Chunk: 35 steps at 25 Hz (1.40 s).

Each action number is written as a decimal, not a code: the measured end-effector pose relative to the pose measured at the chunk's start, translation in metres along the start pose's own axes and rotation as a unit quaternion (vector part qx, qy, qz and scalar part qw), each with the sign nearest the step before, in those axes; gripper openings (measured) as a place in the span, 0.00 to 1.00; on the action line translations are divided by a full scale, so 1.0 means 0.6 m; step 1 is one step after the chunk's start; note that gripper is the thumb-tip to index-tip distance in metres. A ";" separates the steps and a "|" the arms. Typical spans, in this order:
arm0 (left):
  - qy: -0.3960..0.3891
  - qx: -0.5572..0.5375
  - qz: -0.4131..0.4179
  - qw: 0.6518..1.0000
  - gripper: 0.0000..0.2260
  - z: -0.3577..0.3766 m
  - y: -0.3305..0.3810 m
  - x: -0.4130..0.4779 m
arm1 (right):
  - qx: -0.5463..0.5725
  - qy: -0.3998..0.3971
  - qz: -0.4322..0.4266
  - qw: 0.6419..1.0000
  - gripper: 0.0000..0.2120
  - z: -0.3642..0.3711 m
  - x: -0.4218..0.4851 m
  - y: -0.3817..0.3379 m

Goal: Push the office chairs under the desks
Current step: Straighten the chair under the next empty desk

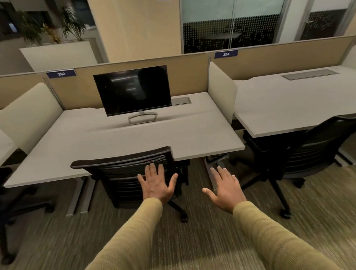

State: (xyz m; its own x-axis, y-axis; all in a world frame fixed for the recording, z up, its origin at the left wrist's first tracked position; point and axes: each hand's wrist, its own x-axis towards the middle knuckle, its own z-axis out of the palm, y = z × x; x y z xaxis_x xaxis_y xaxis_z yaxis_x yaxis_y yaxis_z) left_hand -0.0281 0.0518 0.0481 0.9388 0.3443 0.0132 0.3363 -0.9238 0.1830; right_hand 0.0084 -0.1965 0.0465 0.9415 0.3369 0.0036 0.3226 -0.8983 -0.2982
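A black mesh office chair stands at desk 383, its backrest close against the desk's front edge and its seat hidden beneath. My left hand is open, fingers spread, in front of the right part of that backrest; whether it touches the mesh I cannot tell. My right hand is open in the air over the carpet, right of the chair, holding nothing. A second black office chair stands at desk 384, turned at an angle, backrest out past the desk edge.
A dark monitor sits on desk 383. Tan partitions and cream side screens divide the desks. Part of another chair base shows at the far left. Striped carpet lies between me and the desks.
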 end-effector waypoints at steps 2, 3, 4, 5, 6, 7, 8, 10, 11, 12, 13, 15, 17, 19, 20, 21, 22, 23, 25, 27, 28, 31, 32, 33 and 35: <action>-0.014 -0.012 0.026 0.999 0.39 0.016 0.085 -0.028 | -0.010 0.007 0.017 1.000 0.41 -0.024 -0.043 0.069; -0.021 -0.013 0.040 0.999 0.39 0.023 0.125 -0.039 | -0.013 0.009 0.027 1.000 0.41 -0.036 -0.061 0.100; -0.022 -0.013 0.057 0.998 0.39 0.029 0.164 -0.048 | -0.014 0.014 0.037 0.999 0.41 -0.049 -0.077 0.130; -0.022 -0.015 0.075 0.997 0.39 0.036 0.203 -0.054 | -0.015 0.019 0.047 0.999 0.41 -0.062 -0.091 0.158; -0.023 -0.016 0.093 0.995 0.40 0.042 0.238 -0.057 | -0.015 0.025 0.055 0.998 0.41 -0.074 -0.102 0.183; -0.026 -0.014 0.111 0.993 0.40 0.049 0.276 -0.060 | -0.015 0.032 0.067 0.997 0.41 -0.086 -0.113 0.211; -0.025 -0.012 0.129 0.991 0.41 0.057 0.317 -0.061 | -0.015 0.038 0.081 0.996 0.40 -0.099 -0.124 0.242; -0.025 -0.017 0.146 0.989 0.43 0.069 0.371 -0.057 | -0.019 0.042 0.095 0.994 0.40 -0.116 -0.137 0.282; -0.029 -0.017 0.158 0.987 0.43 0.077 0.407 -0.055 | -0.021 0.044 0.106 0.993 0.40 -0.124 -0.146 0.311; -0.030 -0.015 0.171 0.985 0.43 0.087 0.445 -0.052 | -0.022 0.047 0.116 0.992 0.40 -0.133 -0.151 0.342; -0.031 -0.015 0.181 0.983 0.42 0.096 0.476 -0.048 | -0.022 0.048 0.126 0.991 0.40 -0.141 -0.153 0.369; -0.038 -0.017 0.197 0.980 0.42 0.117 0.541 -0.039 | -0.026 0.053 0.141 0.988 0.40 -0.156 -0.153 0.428; -0.039 -0.019 0.208 0.977 0.43 0.136 0.602 -0.022 | -0.033 0.057 0.152 0.986 0.40 -0.174 -0.141 0.489; -0.039 -0.024 0.210 0.977 0.43 0.151 0.664 0.005 | -0.034 0.056 0.161 0.985 0.39 -0.198 -0.121 0.550; -0.040 -0.029 0.206 0.977 0.42 0.157 0.699 0.021 | -0.036 0.056 0.163 0.984 0.39 -0.212 -0.108 0.585; -0.041 -0.036 0.200 0.978 0.42 0.164 0.733 0.037 | -0.040 0.056 0.167 0.984 0.39 -0.226 -0.094 0.618; -0.042 -0.043 0.197 0.979 0.41 0.169 0.775 0.056 | -0.042 0.054 0.172 0.983 0.39 -0.244 -0.076 0.657; -0.043 -0.050 0.194 0.979 0.41 0.171 0.812 0.075 | -0.044 0.049 0.177 0.982 0.39 -0.262 -0.058 0.691; -0.034 -0.066 0.195 0.978 0.40 0.170 0.883 0.116 | -0.046 0.053 0.179 0.981 0.38 -0.296 -0.021 0.754; -0.025 -0.083 0.195 0.977 0.39 0.161 0.958 0.157 | -0.048 0.071 0.180 0.980 0.38 -0.331 0.013 0.813; -0.027 -0.100 0.190 0.976 0.38 0.154 0.994 0.177 | -0.045 0.077 0.182 0.979 0.38 -0.349 0.029 0.839; -0.022 -0.163 0.178 0.970 0.35 0.132 1.081 0.222 | -0.039 0.119 0.179 0.976 0.37 -0.391 0.062 0.894; -0.012 -0.184 0.183 0.966 0.34 0.126 1.109 0.238 | -0.037 0.144 0.174 0.973 0.36 -0.405 0.076 0.913; 0.001 -0.204 0.191 0.960 0.33 0.119 1.133 0.253 | -0.035 0.171 0.167 0.970 0.36 -0.418 0.091 0.930; 0.017 -0.220 0.208 0.953 0.32 0.107 1.170 0.274 | -0.033 0.200 0.154 0.967 0.36 -0.439 0.121 0.960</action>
State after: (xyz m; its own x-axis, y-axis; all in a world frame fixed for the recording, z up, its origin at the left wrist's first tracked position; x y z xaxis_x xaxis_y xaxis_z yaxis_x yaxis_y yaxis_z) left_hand 0.3675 -0.5509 0.1155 0.9783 -0.0249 0.2059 -0.1367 -0.8241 0.5497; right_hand 0.2880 -0.7637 0.1264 0.9520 -0.0738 0.2969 0.0135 -0.9593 -0.2819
